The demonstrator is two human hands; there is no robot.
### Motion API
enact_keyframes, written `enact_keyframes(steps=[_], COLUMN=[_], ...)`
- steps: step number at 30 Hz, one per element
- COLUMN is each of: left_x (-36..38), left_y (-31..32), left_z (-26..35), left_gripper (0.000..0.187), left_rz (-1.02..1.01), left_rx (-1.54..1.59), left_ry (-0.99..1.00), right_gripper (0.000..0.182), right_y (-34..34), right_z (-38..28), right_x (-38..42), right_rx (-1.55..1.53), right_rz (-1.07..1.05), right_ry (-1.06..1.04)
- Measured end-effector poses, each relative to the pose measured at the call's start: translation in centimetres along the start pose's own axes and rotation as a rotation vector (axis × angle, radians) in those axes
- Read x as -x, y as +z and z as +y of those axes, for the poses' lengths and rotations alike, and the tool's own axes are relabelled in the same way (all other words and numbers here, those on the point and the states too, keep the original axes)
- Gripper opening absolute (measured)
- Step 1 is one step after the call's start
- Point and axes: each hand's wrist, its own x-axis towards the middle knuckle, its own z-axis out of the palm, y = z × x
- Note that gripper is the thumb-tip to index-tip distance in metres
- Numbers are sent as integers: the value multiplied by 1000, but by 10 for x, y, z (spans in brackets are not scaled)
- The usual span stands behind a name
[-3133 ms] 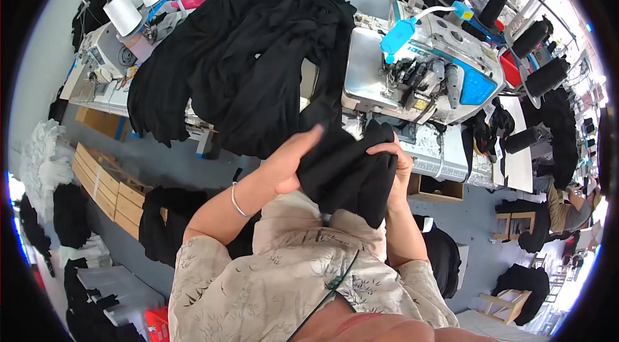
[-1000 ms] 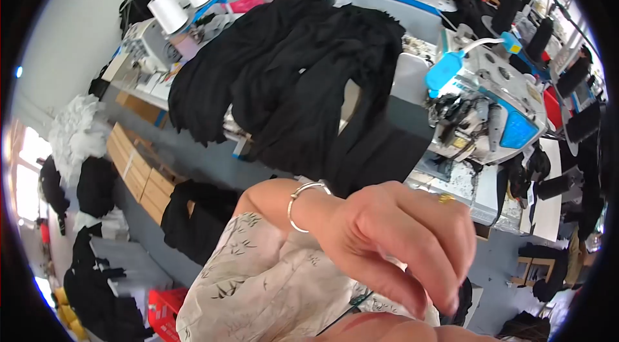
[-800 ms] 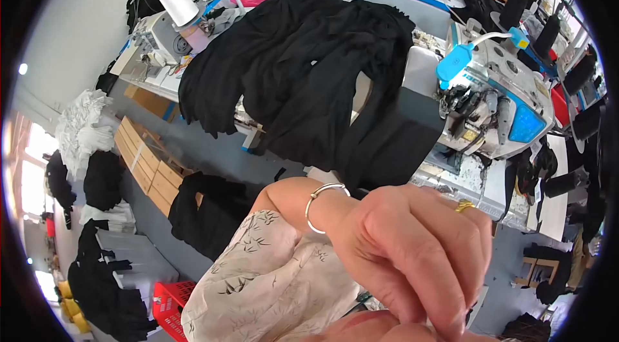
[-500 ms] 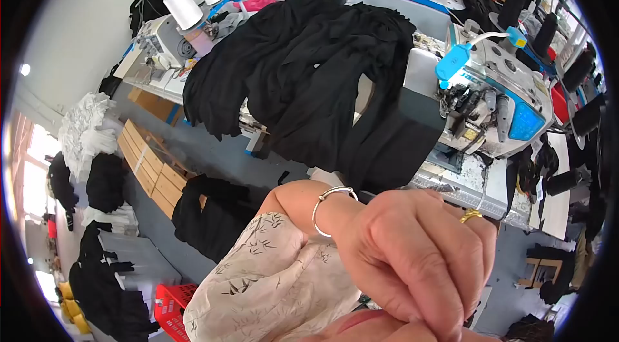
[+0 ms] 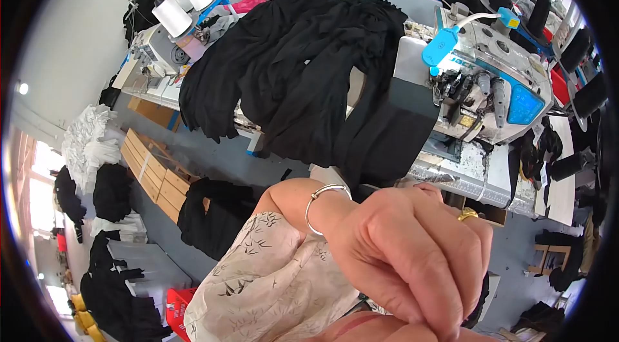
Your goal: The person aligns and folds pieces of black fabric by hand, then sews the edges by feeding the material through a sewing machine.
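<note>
My left hand (image 5: 412, 245), with a silver bangle at the wrist and a gold ring, is close to the camera at lower right. Its fingers are curled down and pressed together in a pinch; whatever they grip is hidden. Just under its fingertips, part of my right hand (image 5: 387, 330) seems to show at the bottom edge, its fingers mostly out of frame. Beyond the hands, black fabric (image 5: 290, 78) lies heaped over the sewing table and hangs off its front edge. An overlock sewing machine (image 5: 490, 84) stands to its right, apart from both hands.
A blue lamp (image 5: 441, 47) is fixed over the machine. White thread cones (image 5: 173, 16) stand at the back left, black thread cones (image 5: 574, 52) at the right. A wooden slatted bench (image 5: 155, 171), black cloth piles (image 5: 216, 216) and a red basket (image 5: 177, 310) are on the left.
The camera view has shifted slightly, so the table and machine sit a little higher and further left. My left hand keeps the same pinched pose.
</note>
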Motion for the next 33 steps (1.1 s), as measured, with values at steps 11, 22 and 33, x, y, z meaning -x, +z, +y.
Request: enact_keyframes(steps=[11,22,33], left_x=[107,200,214], left_y=[-7,9,-12], left_z=[30,27,78], left_gripper=[33,48,62], left_rz=[424,253,1583], left_rx=[-698,-1195,581], left_ry=[-916,-1132,-1537], right_gripper=[28,11,31], right_y=[-15,2,-10], right_z=[-14,-23,-3], right_x=[-16,-44,-1], right_rx=[125,-131,-1236], right_rz=[97,137,-343], right_ry=[83,185,1083])
